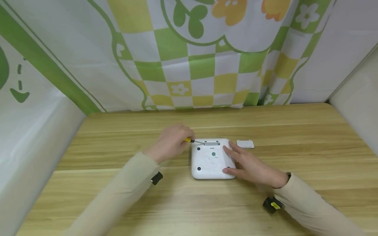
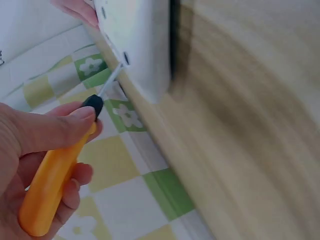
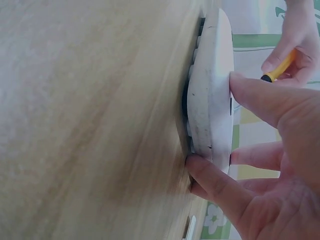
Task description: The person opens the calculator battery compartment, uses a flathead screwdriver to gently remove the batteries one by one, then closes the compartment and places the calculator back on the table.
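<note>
A white calculator (image 1: 211, 164) lies face down on the table; its keys peek out along the underside in the right wrist view. Near its far edge, the uncovered battery compartment (image 1: 211, 144) shows as a grey slot. My left hand (image 1: 174, 141) grips a screwdriver (image 2: 52, 185) with a yellow handle and black collar. The thin metal shaft reaches the slot's left end. From the right, my right hand (image 1: 251, 165) holds the calculator by its side, thumb and a finger on the back, other fingers at the edge.
A small white battery cover (image 1: 245, 144) lies right of the calculator, beyond my right hand. The wooden table (image 1: 189, 209) ends at a checked green and yellow curtain (image 1: 203, 75). Pale fabric (image 1: 38, 137) hangs at the left side.
</note>
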A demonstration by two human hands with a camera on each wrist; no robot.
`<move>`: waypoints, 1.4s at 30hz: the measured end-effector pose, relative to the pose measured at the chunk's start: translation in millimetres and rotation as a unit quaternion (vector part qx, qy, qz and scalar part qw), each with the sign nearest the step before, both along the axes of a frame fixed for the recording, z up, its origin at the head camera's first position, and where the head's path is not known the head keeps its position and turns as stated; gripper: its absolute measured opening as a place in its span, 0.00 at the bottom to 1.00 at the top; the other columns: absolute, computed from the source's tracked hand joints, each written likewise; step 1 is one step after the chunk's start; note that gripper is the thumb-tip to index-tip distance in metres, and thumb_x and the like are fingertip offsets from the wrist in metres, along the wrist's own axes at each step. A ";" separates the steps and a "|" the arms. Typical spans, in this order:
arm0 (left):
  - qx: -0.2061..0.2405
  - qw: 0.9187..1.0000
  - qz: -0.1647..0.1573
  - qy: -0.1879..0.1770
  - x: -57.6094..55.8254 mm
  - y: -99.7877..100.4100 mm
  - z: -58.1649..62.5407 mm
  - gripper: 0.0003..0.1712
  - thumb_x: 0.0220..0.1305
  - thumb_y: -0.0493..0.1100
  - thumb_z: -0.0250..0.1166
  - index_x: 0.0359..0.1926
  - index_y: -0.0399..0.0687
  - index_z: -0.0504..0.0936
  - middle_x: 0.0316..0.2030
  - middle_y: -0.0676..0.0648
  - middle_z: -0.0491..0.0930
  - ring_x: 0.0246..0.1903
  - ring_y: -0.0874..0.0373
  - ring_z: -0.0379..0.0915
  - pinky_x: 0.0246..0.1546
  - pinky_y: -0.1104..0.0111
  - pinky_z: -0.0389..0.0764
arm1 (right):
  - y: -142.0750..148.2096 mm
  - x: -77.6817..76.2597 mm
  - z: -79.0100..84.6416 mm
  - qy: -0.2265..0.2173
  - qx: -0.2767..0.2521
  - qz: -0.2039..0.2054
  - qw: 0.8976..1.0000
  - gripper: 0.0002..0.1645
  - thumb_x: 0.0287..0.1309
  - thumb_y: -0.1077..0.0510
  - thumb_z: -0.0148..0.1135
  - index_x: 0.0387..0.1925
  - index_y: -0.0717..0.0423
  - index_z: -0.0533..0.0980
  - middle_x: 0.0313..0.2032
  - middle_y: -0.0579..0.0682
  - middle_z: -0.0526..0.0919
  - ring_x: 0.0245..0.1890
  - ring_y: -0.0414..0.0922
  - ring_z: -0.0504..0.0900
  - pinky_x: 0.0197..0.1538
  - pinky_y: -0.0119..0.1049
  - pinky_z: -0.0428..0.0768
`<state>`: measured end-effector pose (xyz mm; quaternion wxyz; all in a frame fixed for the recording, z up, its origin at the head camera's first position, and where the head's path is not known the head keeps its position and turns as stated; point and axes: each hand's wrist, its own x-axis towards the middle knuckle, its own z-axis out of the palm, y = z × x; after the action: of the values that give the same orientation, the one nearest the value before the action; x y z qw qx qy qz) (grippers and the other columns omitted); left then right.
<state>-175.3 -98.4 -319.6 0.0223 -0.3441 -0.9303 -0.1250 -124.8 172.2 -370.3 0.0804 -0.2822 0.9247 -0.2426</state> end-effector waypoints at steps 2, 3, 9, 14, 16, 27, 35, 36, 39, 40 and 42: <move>0.020 1.000 0.006 -0.004 2.3 -3.8 -4.2 0.13 0.56 0.30 0.65 0.42 0.45 0.85 0.42 0.49 0.85 0.44 0.52 0.76 0.49 0.58 0.77 | -0.3 0.0 0.8 0.001 0.004 0.002 1.000 0.42 0.59 0.49 0.64 0.68 0.66 0.60 0.69 0.72 0.53 0.66 0.66 0.61 0.62 0.57 0.68; 0.028 1.000 0.009 -0.005 3.1 -5.3 -6.1 0.13 0.56 0.30 0.65 0.42 0.45 0.85 0.42 0.49 0.85 0.44 0.52 0.76 0.49 0.59 0.77 | -0.4 0.0 1.3 0.001 0.006 0.003 1.000 0.42 0.59 0.49 0.64 0.68 0.66 0.60 0.69 0.72 0.53 0.66 0.66 0.62 0.62 0.56 0.68; 0.070 0.997 0.030 -0.008 6.8 -7.2 -11.6 0.13 0.57 0.31 0.66 0.43 0.47 0.85 0.44 0.49 0.84 0.48 0.52 0.77 0.52 0.60 0.76 | -0.6 -0.4 2.6 -0.006 0.011 0.005 1.000 0.43 0.59 0.49 0.64 0.68 0.66 0.60 0.69 0.72 0.53 0.66 0.66 0.62 0.62 0.56 0.69; 0.085 0.996 0.008 0.040 10.7 1.3 -11.1 0.13 0.57 0.31 0.66 0.43 0.46 0.84 0.43 0.49 0.84 0.46 0.52 0.78 0.50 0.61 0.78 | -3.4 -1.6 2.6 -0.012 0.002 0.013 1.000 0.42 0.60 0.48 0.63 0.68 0.66 0.60 0.69 0.71 0.53 0.66 0.66 0.62 0.62 0.56 0.69; 0.079 0.995 0.007 0.057 12.2 4.4 -11.4 0.12 0.57 0.30 0.66 0.42 0.44 0.84 0.42 0.48 0.85 0.44 0.52 0.78 0.48 0.61 0.78 | -4.9 -1.8 2.2 -0.014 0.000 0.017 1.000 0.43 0.60 0.47 0.63 0.68 0.66 0.60 0.69 0.72 0.53 0.66 0.66 0.62 0.62 0.56 0.68; 0.070 0.995 0.029 0.061 18.3 2.5 -12.2 0.12 0.55 0.30 0.67 0.41 0.45 0.85 0.42 0.49 0.85 0.42 0.53 0.78 0.43 0.62 0.80 | -2.7 -0.4 3.0 -0.012 0.002 0.005 1.000 0.42 0.59 0.50 0.64 0.68 0.67 0.60 0.70 0.72 0.52 0.66 0.66 0.61 0.63 0.56 0.68; 0.028 0.998 0.039 0.038 25.9 -0.5 -10.0 0.12 0.55 0.33 0.68 0.41 0.48 0.85 0.43 0.49 0.84 0.45 0.54 0.78 0.41 0.61 0.81 | -1.6 0.6 3.2 -0.021 0.002 0.006 1.000 0.43 0.61 0.48 0.63 0.69 0.65 0.59 0.70 0.71 0.51 0.67 0.66 0.59 0.63 0.56 0.67; 0.023 0.998 0.043 0.034 26.3 -0.5 -10.0 0.12 0.55 0.33 0.68 0.41 0.48 0.85 0.44 0.49 0.84 0.45 0.54 0.78 0.40 0.61 0.81 | -1.6 0.6 3.2 -0.020 0.003 0.005 1.000 0.43 0.61 0.48 0.63 0.69 0.65 0.59 0.70 0.71 0.51 0.67 0.66 0.59 0.63 0.56 0.67; 0.016 0.998 0.050 0.023 27.0 -0.4 -10.6 0.13 0.55 0.32 0.68 0.42 0.47 0.85 0.44 0.49 0.83 0.46 0.53 0.78 0.41 0.61 0.81 | -1.2 0.6 2.7 -0.018 0.005 0.005 1.000 0.43 0.61 0.47 0.62 0.69 0.65 0.59 0.70 0.71 0.51 0.67 0.66 0.60 0.63 0.56 0.68; 0.015 0.998 0.051 0.022 26.9 -0.3 -11.0 0.13 0.55 0.32 0.68 0.42 0.46 0.85 0.44 0.48 0.83 0.46 0.53 0.78 0.41 0.61 0.81 | -1.2 0.6 2.8 -0.017 0.005 0.006 1.000 0.43 0.61 0.47 0.62 0.69 0.65 0.59 0.70 0.71 0.51 0.67 0.66 0.60 0.62 0.56 0.68; 0.014 0.998 0.054 0.020 26.8 -0.1 -11.1 0.13 0.55 0.32 0.68 0.43 0.46 0.85 0.44 0.48 0.83 0.46 0.53 0.78 0.41 0.61 0.81 | -1.2 0.5 3.1 -0.016 0.005 0.006 1.000 0.43 0.61 0.46 0.61 0.69 0.65 0.59 0.70 0.71 0.51 0.67 0.66 0.61 0.62 0.56 0.68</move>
<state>-148.5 -98.5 -330.7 0.0529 -0.2954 -0.9451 -0.1296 -124.3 171.0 -367.3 0.0980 -0.2838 0.9226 -0.2423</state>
